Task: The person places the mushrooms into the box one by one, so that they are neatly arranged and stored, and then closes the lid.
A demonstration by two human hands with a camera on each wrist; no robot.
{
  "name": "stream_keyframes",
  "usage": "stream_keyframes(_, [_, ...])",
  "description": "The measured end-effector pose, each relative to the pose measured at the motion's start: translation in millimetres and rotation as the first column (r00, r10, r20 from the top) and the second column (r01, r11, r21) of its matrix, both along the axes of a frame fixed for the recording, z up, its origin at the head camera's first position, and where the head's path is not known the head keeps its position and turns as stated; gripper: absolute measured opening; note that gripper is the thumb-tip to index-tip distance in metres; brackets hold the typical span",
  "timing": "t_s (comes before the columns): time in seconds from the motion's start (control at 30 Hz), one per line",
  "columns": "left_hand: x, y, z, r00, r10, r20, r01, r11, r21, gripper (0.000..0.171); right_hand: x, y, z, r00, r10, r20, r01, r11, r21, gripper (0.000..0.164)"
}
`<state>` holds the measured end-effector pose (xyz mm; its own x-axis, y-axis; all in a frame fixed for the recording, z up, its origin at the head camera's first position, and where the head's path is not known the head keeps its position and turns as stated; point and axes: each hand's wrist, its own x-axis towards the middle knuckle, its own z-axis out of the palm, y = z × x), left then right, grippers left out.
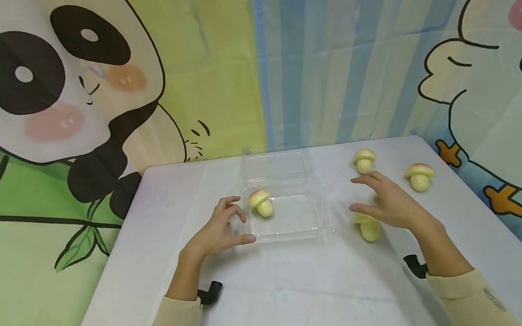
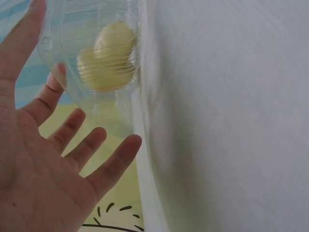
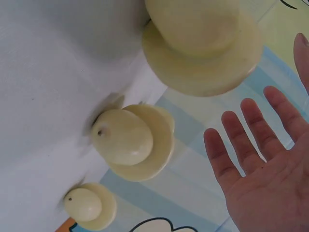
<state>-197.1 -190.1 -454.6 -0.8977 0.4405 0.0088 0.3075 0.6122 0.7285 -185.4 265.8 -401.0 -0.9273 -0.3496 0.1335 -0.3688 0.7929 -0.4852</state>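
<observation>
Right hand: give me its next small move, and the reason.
The right hand should probably close its fingers round the nearest pale-yellow mushroom: it holds nothing and partly covers that one in the head view. Another mushroom already lies in the open clear plastic box, with bare floor beside it.

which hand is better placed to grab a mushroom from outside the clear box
Probably the right hand: it is empty and close to a loose mushroom, while the left hand is across the clear box from it.
</observation>
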Motion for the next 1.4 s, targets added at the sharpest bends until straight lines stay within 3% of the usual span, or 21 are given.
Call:
stream_keyframes(0.67, [-0.9, 2, 0.3, 1.000, -0.005, 0.010, 0.005, 1.000, 0.018, 0.057, 19.3, 22, -11.0, 0.999, -0.015, 0.052, 0.015, 1.000, 0.012, 0.072])
stream_keyframes(0.9, [-0.2, 0, -0.3, 1.000, 0.007, 0.007, -0.007, 1.000, 0.008, 0.057, 17.9, 23, -18.9, 0.999, 0.015, 0.032, -0.015, 1.000, -0.006, 0.072])
stream_keyframes(1.17, [-0.8, -1, -0.9, 1.000, 0.002, 0.002, -0.002, 1.000, 0.009, 0.057, 20.6, 25, -28.6, 0.993, 0.022, 0.115, -0.016, 0.998, -0.054, 0.073])
stream_keyframes(1.4, [-0.5, 0, -1.8, 1.000, 0.004, 0.006, -0.004, 1.000, 0.010, 0.058, 21.4, 24, -32.1, 0.992, 0.026, 0.127, -0.017, 0.998, -0.067, 0.067])
